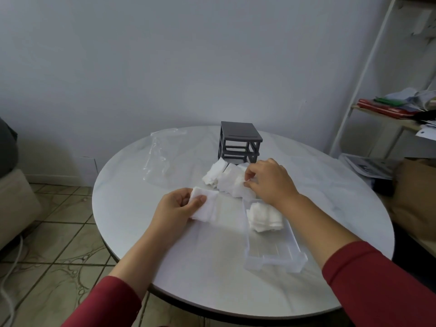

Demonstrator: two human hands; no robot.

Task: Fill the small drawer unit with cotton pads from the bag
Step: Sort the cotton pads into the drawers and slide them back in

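The dark grey drawer frame stands at the back of the round table with its slots empty. In front of it lies a loose pile of white cotton pads. My right hand pinches pads at the pile's right side. My left hand holds a stack of cotton pads just above the table. A clear plastic drawer lies at the front right with a clump of pads in its far end. A second clear drawer seems to lie beside it, under the held stack.
The empty clear plastic bag lies crumpled at the back left of the white table. A shelf with papers stands to the right, and a sofa edge sits at the left over tiled floor.
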